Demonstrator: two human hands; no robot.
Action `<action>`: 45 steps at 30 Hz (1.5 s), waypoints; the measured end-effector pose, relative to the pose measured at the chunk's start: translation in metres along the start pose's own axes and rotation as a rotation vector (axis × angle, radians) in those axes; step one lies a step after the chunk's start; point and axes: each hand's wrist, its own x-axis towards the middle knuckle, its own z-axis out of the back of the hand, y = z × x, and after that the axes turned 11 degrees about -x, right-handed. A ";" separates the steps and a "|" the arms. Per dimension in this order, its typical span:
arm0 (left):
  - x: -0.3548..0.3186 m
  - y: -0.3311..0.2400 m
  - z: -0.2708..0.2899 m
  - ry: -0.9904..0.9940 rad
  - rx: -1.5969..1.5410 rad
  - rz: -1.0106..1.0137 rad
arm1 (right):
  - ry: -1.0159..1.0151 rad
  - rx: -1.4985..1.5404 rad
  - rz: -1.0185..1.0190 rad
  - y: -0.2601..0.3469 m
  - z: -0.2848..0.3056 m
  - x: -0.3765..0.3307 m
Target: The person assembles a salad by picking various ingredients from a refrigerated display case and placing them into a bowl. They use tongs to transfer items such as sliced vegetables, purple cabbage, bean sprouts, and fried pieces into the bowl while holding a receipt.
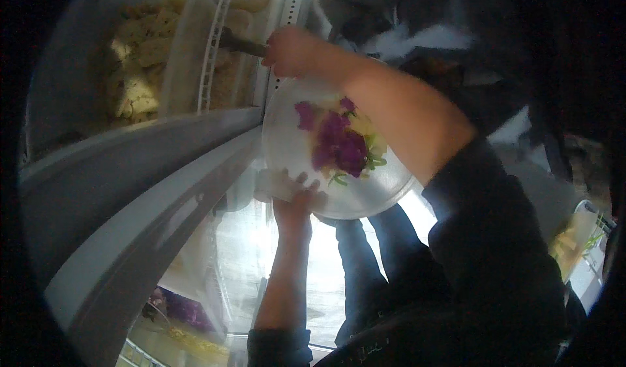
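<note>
A round, translucent white bowl (287,139) is held up in front of me, with purple pieces (339,145) and green strips (375,158) in it. Against its near left side my left hand (297,194) supports it, fingers partly showing through the wall. Above the bowl's far rim, my right hand (290,51) is closed round a dark handled utensil (244,43). The utensil points left over the wire shelf's containers; its far end is too dim to name.
A large clear container (189,47) of pale, speckled food (143,57) stands at the upper left, beside a white wire rack (212,47). Long grey frame edges (143,191) run along the left. Lower down sits a tub with purple food (186,311). Another container (577,236) is at the right.
</note>
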 end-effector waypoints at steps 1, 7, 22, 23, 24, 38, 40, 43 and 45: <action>0.006 0.000 -0.007 -0.029 -0.065 0.025 | -0.011 0.036 -0.013 -0.006 0.001 -0.004; 0.024 0.012 -0.022 -0.028 0.097 -0.084 | -0.194 0.437 -0.137 -0.008 0.001 -0.106; 0.032 0.010 -0.029 0.016 0.075 -0.131 | -0.013 -0.041 -0.165 0.012 0.083 -0.099; 0.034 0.009 -0.027 0.038 0.063 -0.139 | -0.112 -0.093 -0.136 0.014 0.082 -0.086; 0.036 0.009 -0.025 0.036 0.039 -0.108 | -0.142 -0.106 -0.120 0.012 0.082 -0.072; 0.024 0.007 -0.032 0.047 -0.020 -0.100 | -0.160 0.190 -0.395 0.019 0.035 0.040; 0.021 0.005 -0.033 0.081 0.030 -0.122 | -0.111 0.112 -0.346 0.007 0.042 0.026; 0.019 0.000 -0.034 0.064 0.060 -0.105 | -0.045 0.013 -0.189 -0.010 0.058 0.004; 0.022 -0.006 -0.035 0.052 -0.128 -0.027 | -0.101 0.026 -0.140 -0.017 0.064 -0.008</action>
